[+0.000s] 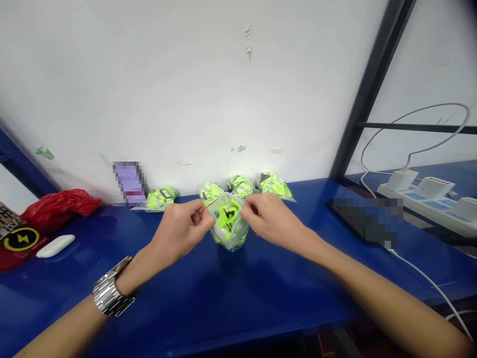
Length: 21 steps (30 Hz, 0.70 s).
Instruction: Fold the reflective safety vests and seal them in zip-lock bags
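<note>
Zip-top plastic bag (228, 203) packed with neon-yellow fabric (228, 223) rests on the blue surface (261, 298) at twelve o'clock in my view, between the left hand (182, 231) and right hand (274, 219). Each grip pinches closed on the bag's top edge. Four similar bags (274, 184) line the wall (186, 89) just behind.

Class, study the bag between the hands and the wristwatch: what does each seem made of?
The bag looks like thin clear plastic: glossy, creased, see-through. The wristwatch seems polished steel, its linked bracelet gleaming, though plating is possible.
</note>
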Each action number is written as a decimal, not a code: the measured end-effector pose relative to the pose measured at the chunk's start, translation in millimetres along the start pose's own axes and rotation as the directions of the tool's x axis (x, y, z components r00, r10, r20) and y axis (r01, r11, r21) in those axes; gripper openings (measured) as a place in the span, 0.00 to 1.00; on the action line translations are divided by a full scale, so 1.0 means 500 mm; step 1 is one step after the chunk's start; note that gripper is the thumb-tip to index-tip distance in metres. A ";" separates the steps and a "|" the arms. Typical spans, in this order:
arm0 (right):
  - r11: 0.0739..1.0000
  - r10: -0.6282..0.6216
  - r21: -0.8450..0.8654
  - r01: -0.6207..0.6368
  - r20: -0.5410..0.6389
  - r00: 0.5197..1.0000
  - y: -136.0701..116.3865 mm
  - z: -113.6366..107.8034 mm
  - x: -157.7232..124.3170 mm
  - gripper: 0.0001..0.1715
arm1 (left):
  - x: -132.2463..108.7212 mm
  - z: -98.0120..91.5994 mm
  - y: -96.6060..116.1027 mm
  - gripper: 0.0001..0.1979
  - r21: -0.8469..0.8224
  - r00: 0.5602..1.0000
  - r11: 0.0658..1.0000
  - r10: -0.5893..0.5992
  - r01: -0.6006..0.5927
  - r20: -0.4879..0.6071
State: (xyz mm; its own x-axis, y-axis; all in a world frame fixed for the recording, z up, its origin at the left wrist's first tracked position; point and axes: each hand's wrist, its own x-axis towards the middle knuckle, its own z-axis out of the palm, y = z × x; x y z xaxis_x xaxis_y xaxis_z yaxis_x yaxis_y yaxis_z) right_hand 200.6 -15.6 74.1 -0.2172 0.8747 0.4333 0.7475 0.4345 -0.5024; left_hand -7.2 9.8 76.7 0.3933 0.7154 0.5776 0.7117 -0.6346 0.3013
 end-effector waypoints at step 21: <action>0.421 0.179 0.873 -0.246 0.187 0.966 0.098 0.072 0.027 0.14 | -0.019 0.057 -0.092 0.12 -0.754 0.699 -0.008 -0.370 0.656 0.612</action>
State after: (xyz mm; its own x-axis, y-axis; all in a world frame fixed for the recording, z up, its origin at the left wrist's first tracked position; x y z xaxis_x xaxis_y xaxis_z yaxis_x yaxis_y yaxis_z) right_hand 211.4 25.5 28.5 -0.1935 0.9627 0.1893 -0.1802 0.1548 -0.9714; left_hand -27.1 40.6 35.9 0.3679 0.9138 -0.1723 -0.1871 0.2542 0.9489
